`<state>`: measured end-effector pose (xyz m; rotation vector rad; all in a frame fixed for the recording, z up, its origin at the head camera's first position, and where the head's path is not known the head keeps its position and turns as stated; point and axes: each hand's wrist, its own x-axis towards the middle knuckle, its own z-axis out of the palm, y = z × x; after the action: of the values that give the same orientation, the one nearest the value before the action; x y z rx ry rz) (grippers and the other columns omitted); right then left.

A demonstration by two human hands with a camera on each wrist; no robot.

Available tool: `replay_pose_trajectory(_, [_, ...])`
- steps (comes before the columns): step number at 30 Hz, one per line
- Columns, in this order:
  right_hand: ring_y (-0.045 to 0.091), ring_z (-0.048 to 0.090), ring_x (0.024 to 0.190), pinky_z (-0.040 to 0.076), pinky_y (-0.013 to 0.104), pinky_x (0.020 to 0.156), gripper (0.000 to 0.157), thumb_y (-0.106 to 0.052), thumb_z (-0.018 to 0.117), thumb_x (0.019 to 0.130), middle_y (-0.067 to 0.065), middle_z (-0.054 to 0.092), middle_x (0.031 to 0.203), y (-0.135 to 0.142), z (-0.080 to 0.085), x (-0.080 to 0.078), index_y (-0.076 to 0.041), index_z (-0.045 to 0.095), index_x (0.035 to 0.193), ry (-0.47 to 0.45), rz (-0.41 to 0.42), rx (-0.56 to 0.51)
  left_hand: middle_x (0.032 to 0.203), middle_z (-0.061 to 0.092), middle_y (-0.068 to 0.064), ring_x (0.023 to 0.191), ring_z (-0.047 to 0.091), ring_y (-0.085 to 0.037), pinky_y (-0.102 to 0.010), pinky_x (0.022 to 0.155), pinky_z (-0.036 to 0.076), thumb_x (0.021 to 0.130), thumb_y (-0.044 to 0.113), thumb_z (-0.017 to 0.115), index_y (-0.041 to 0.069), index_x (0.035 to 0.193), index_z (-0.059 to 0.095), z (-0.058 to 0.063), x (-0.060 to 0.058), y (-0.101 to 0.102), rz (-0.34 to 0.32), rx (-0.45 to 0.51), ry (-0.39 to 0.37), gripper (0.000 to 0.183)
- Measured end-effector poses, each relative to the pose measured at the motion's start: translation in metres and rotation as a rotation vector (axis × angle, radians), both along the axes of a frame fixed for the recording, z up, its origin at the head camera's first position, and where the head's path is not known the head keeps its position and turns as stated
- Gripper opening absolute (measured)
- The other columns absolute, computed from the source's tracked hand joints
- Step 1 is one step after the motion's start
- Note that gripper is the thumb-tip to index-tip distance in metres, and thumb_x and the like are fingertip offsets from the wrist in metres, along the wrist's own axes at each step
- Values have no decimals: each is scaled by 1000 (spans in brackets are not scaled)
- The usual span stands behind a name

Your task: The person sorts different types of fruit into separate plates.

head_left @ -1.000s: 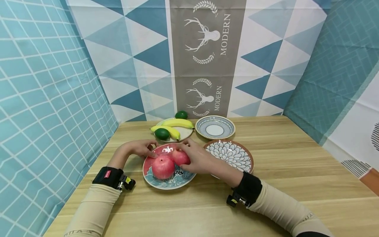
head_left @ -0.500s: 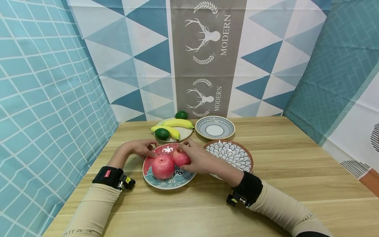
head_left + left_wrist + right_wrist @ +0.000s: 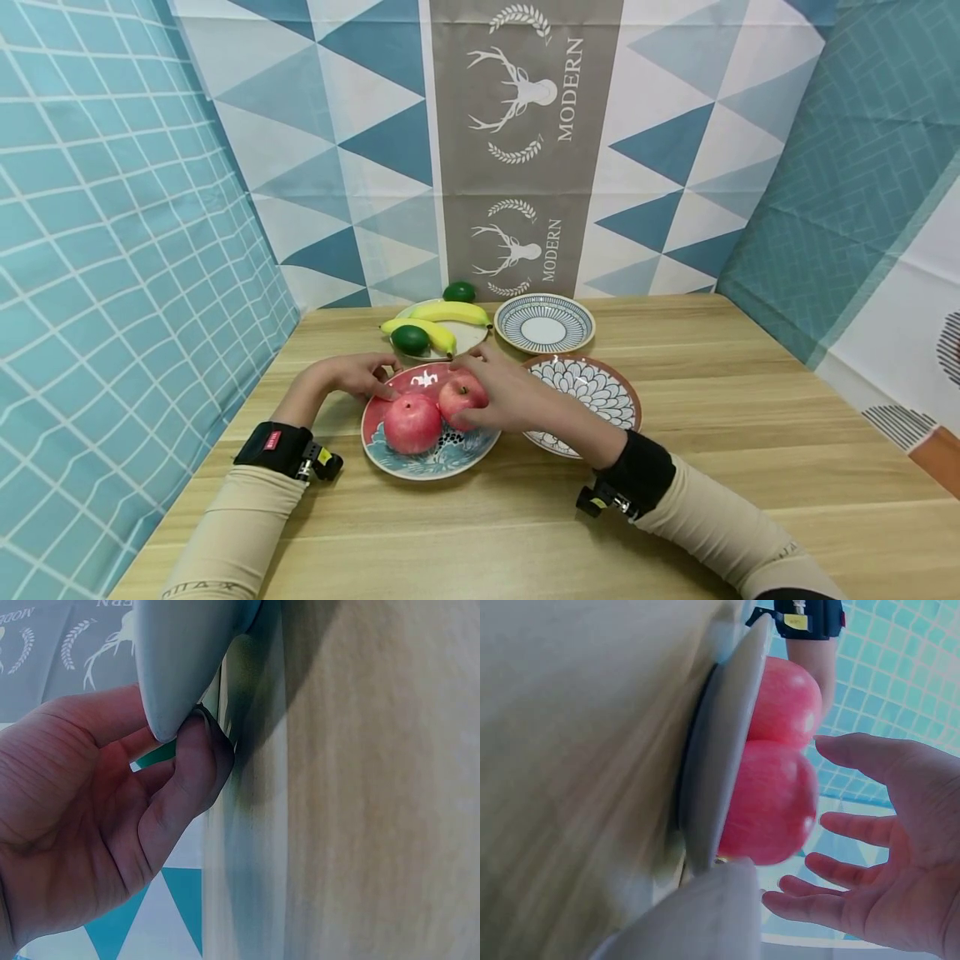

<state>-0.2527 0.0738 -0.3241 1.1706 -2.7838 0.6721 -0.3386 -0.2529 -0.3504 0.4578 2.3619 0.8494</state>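
Observation:
A red-and-blue plate [image 3: 427,470] bears two red apples, the left apple [image 3: 412,423] touching the right apple [image 3: 459,400]. At the plate's left rim is my left hand [image 3: 362,375]. In the left wrist view, that hand [image 3: 82,795] pinches the rim between thumb and curled fingers. My right hand [image 3: 513,398] is over the plate's right side, beside the right apple. The right wrist view has its fingers [image 3: 847,870] spread and apart from that apple [image 3: 772,802], holding nothing.
Behind, a white plate [image 3: 472,337] holds two bananas [image 3: 450,312] and a dark green fruit [image 3: 411,339]; another green fruit [image 3: 459,291] lies behind it. A blue-lined plate [image 3: 545,323] and a brown-rimmed flower-patterned plate [image 3: 592,387] are to the right. Patterned cloths hang around the table.
My right hand has let go of the right apple, loosening its fingers and shifting slightly right. The apple now rests on the plate against the other one. My left hand stays on the rim.

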Motion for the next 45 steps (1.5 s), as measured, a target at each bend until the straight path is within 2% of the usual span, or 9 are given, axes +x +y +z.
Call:
replay_pose_trajectory(4, [20,53,117,52,39,98,63,-41,84,90,6,52,135,4,6,-2,-19,60,145,26,-19,-16,102,59,-11,84,57,-21,-30,70,52,100,19,74,5,126,52,1,0,1,4,1,-6,37])
replay_pose_trajectory(10, [23,54,125,52,45,103,62,-46,84,89,6,51,141,13,15,-5,-22,61,142,11,-35,-44,102,59,-11,85,57,-21,-30,71,52,101,19,73,5,127,51,1,0,1,0,2,-6,37])
replay_pose_trajectory(15, [26,55,126,50,48,105,65,-51,81,91,9,50,145,20,20,-9,-19,60,145,35,-50,-65,103,59,-12,86,57,-21,-30,71,52,100,18,73,5,127,51,1,-1,1,3,1,-4,37])
replay_pose_trajectory(22, [27,56,117,53,48,99,68,-49,78,94,12,52,138,33,28,-15,-14,57,148,83,-82,-100,103,59,-12,86,58,-22,-30,72,52,100,19,74,6,126,52,1,0,2,7,-4,-3,37])
replay_pose_trajectory(27, [28,54,130,48,51,108,63,-47,73,98,12,53,142,45,31,-23,-13,56,149,99,-108,-115,103,60,-12,86,58,-22,-31,72,52,99,20,75,8,126,53,0,0,1,25,-7,4,36])
replay_pose_trajectory(33, [30,51,137,45,52,112,58,-43,73,99,13,55,145,58,36,-31,-10,59,144,124,-125,-141,103,59,-12,86,57,-21,-31,72,52,100,20,75,7,126,52,0,-1,0,20,0,7,37])
replay_pose_trajectory(39, [33,55,132,48,54,107,58,-44,72,99,12,52,148,70,36,-36,-13,58,146,91,-134,-161,102,59,-11,84,57,-20,-30,71,52,100,19,73,5,126,51,1,0,-1,-5,9,7,36])
replay_pose_trajectory(45, [32,57,124,51,51,103,58,-43,72,99,14,54,143,80,34,-38,-11,58,146,92,-168,-151,103,60,-12,83,57,-20,-31,72,51,100,19,75,7,126,53,-3,0,-1,26,12,-1,36])
